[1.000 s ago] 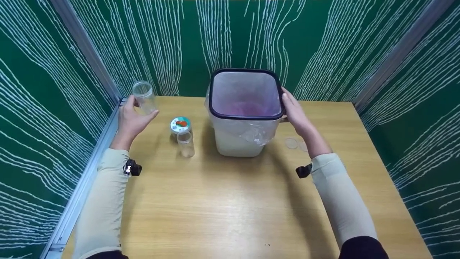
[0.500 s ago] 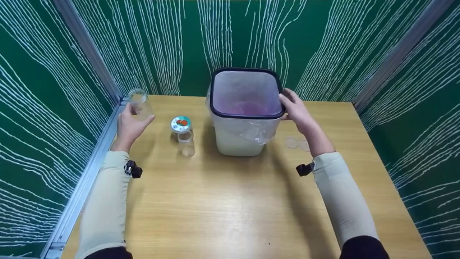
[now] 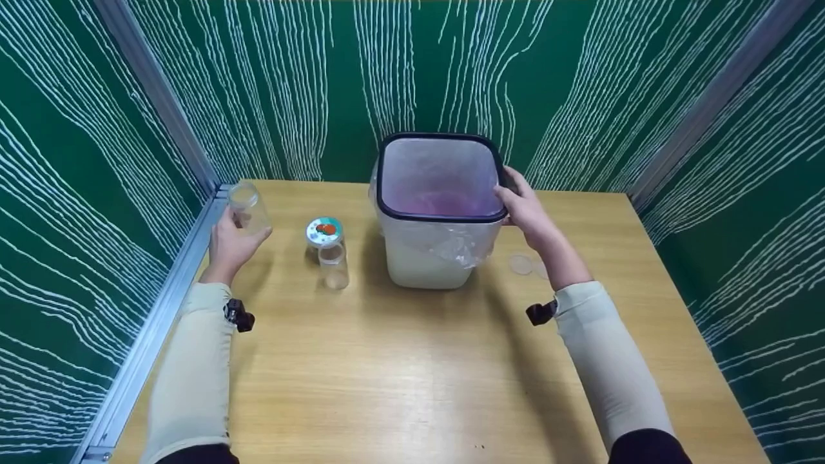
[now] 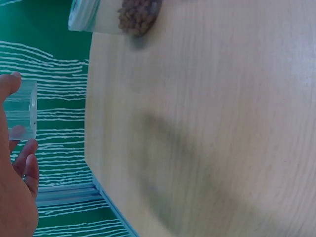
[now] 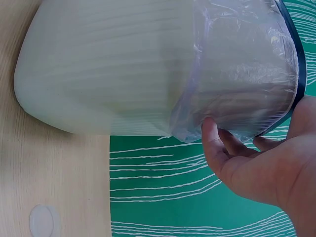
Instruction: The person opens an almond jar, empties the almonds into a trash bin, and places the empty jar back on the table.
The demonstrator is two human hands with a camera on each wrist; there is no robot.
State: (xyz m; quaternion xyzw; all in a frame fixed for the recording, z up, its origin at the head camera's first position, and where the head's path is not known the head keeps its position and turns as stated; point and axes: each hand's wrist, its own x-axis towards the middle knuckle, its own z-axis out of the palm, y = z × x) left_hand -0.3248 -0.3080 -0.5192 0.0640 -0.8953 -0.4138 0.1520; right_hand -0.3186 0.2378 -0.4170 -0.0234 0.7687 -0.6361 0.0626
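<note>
At the table's back left, my left hand (image 3: 231, 248) holds a clear plastic jar (image 3: 249, 209) between thumb and fingers; no lid shows on it. Whether its base touches the table I cannot tell. My right hand (image 3: 530, 216) grips the right rim of a whitish trash can (image 3: 428, 261) with a black rim ring. A translucent bag lines the can and hangs over its outside. In the right wrist view, fingertips (image 5: 210, 126) press against this bag (image 5: 237, 94). The can's interior looks pinkish toward the bottom.
Left of the can stands a jar with a colourful lid (image 3: 324, 231), and a smaller clear jar (image 3: 334, 269) stands just in front of it. Brown pieces (image 4: 138, 17) fill part of a jar in the left wrist view. Clear discs (image 3: 521, 263) lie right of the can. Green walls surround the table.
My left hand has lowered the clear jar toward the table's back left. My right hand has shifted its hold, with a digit now over the can's rim. The can stays in place.
</note>
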